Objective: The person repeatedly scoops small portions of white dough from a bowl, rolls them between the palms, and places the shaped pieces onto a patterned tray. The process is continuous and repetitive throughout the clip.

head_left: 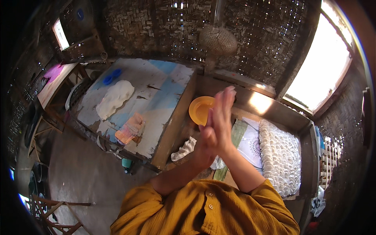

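My left hand and my right hand meet palm to palm in front of my chest, above the wooden trough. The fingers of my right hand stretch out straight and flat. My left hand lies against its palm, partly covered by it, and the fingers that show are also extended. Whether anything small lies between the palms is hidden. Just behind the hands sits a round yellow-orange basin. A lump of white dough lies in the trough beside my left forearm.
Rows of small white dough pieces cover the trough's right side, beside a patterned white sheet and a green strip. On the worn table at left lie a big dough mound, blue cups and an orange-pink cloth.
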The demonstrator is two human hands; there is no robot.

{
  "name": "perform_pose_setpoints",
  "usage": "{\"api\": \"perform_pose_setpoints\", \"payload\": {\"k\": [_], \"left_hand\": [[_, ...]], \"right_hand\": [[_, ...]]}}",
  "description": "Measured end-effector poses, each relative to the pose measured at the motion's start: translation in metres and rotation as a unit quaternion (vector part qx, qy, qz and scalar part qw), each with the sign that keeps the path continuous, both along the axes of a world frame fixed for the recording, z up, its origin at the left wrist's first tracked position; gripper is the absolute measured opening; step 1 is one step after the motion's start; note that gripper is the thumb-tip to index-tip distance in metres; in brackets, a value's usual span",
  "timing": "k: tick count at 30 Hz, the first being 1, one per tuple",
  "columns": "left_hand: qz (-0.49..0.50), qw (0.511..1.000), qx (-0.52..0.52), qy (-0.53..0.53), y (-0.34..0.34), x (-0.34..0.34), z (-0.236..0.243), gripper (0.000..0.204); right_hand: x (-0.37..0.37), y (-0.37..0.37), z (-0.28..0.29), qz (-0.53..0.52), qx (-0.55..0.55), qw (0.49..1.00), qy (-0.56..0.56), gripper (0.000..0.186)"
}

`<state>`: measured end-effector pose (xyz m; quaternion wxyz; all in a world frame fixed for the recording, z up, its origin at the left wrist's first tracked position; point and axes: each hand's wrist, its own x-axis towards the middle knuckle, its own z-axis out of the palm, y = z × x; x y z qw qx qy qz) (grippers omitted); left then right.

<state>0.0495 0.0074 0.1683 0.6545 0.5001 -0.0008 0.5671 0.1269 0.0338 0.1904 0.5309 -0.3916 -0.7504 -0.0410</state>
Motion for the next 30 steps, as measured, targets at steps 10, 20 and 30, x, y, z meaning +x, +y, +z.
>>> {"api": "perform_pose_setpoints", "payload": {"k": [10, 20, 30], "left_hand": [[0.007, 0.996, -0.08, -0.043, 0.0, -0.008, 0.014, 0.075], [0.145, 0.989, -0.012, -0.003, 0.014, -0.02, 0.017, 0.074], [0.121, 0.99, 0.063, -0.038, 0.017, -0.009, 0.02, 0.067]], "right_hand": [[0.003, -0.005, 0.006, 0.159, -0.1, 0.982, 0.031, 0.076], [-0.009, -0.023, 0.002, 0.23, -0.143, 0.962, 0.04, 0.085], [-0.006, -0.031, 0.012, 0.214, -0.104, 0.971, 0.006, 0.081]]}}
